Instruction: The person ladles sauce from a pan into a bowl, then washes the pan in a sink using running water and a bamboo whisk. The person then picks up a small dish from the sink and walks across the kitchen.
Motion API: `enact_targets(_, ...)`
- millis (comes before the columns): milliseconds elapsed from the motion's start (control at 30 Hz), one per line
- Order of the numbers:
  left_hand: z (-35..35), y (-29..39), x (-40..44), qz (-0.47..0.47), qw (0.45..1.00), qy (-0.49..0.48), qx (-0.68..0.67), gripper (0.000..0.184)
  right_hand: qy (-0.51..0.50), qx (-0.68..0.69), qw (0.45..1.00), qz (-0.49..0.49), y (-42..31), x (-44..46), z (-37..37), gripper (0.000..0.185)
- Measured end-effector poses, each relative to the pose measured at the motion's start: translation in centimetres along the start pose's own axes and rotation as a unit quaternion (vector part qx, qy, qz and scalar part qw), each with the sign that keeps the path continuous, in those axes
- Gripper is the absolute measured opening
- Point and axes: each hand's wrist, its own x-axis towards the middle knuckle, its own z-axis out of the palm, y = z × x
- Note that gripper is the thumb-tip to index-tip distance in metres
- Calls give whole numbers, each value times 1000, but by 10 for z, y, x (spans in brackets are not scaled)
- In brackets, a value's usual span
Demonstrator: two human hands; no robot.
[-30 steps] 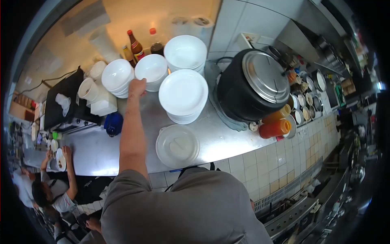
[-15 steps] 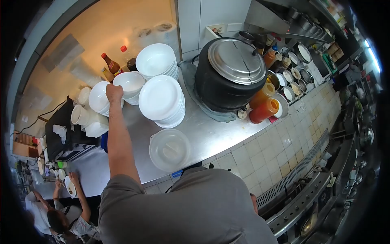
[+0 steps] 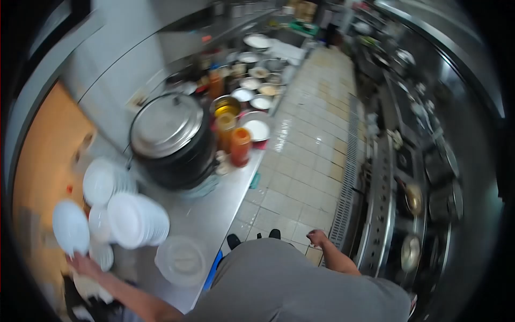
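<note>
At the lower left, my left hand (image 3: 84,265) grips the rim of a white bowl (image 3: 71,226), which is tilted and raised off a short stack of bowls (image 3: 102,256). Beside it stand another stack of white bowls (image 3: 100,224), a tall stack of white plates (image 3: 137,219) and a further bowl stack (image 3: 107,182). My right hand (image 3: 317,237) hangs over the tiled floor with its fingers curled closed; nothing shows in it. Motion blurs the left side of the view.
A black pot with a steel lid (image 3: 167,124) stands on the steel counter (image 3: 225,201), near an orange sauce bottle (image 3: 240,146) and several small containers. A translucent lidded tub (image 3: 181,261) sits at the counter edge. Across the tiled floor (image 3: 279,177) runs a stove (image 3: 375,214).
My left hand has lifted a white bowl off its stack. The view has swung right, bringing my right hand and the stove into fuller sight.
</note>
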Motion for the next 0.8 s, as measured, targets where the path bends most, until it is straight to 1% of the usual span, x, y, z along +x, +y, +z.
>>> enact_targets(33, -11, -4, -3, -26, 994, -81, -65, 54, 9, 11, 1000, 6, -6, -5, 1, 39)
enact_targets(67, 4, 14, -22, -33, 988, -139, -62, 56, 17, 28, 999, 20, -11, -10, 2, 39)
enact_targets(100, 12, 38, -54, -35, 980, -190, -56, 58, -8, -4, 999, 35, -19, -11, -1, 39)
enact_targets(133, 27, 48, -84, -75, 964, -234, -105, 59, -37, -41, 997, 48, -25, -14, -3, 40)
enact_targets(167, 46, 54, -119, -117, 944, -271, -151, 61, -37, -40, 997, 51, -28, -17, -4, 40)
enact_targets(233, 89, 50, -202, -185, 924, -295, -159, 64, -7, -51, 998, 19, -32, -16, -13, 43)
enact_targets(267, 102, 38, -242, -251, 889, -330, -194, 66, -21, -63, 998, 19, -27, -12, -12, 43)
enact_targets(300, 112, 16, -279, -299, 866, -352, -191, 65, -8, 3, 1000, 22, -18, -8, -9, 41)
enact_targets(333, 122, 6, -308, -333, 826, -407, -202, 63, -6, 60, 998, 23, -12, -2, -5, 39)
enact_targets(367, 117, -42, -335, -316, 862, -387, -83, 58, 24, 53, 998, 6, -12, -5, -6, 34)
enact_targets(400, 117, -64, -361, -301, 861, -403, -71, 51, 3, 103, 995, 2, -14, -10, -11, 33)
enact_targets(433, 117, -77, -380, -217, 874, -433, -22, 49, -30, 83, 996, 3, -12, -25, -9, 33)
enact_targets(500, 123, -47, -400, -326, 864, -382, 45, 50, 14, 189, 980, 62, -24, -27, -9, 34)
enact_targets(533, 118, -54, -403, -323, 866, -377, 50, 50, 6, 187, 980, 61, -13, -28, -4, 34)
enact_targets(600, 111, -82, -416, -339, 877, -340, 14, 52, -3, 184, 981, 64, 13, -30, 5, 33)
enact_targets(633, 109, -92, -419, -338, 876, -343, 17, 52, -5, 187, 980, 66, 16, -36, 4, 33)
enact_targets(700, 114, -107, -419, -369, 874, -314, 26, 56, -45, 102, 991, 71, 22, -53, -3, 27)
enact_targets(733, 116, -108, -422, -358, 877, -320, 19, 57, -71, 121, 980, 140, 44, -44, 5, 22)
enact_targets(767, 117, -107, -426, -366, 882, -297, 3, 58, -155, 195, 960, 129, 109, -6, 14, 20)
enact_targets(800, 121, -109, -432, -375, 883, -281, -15, 58, -243, 269, 923, 129, 171, 30, 22, 18)
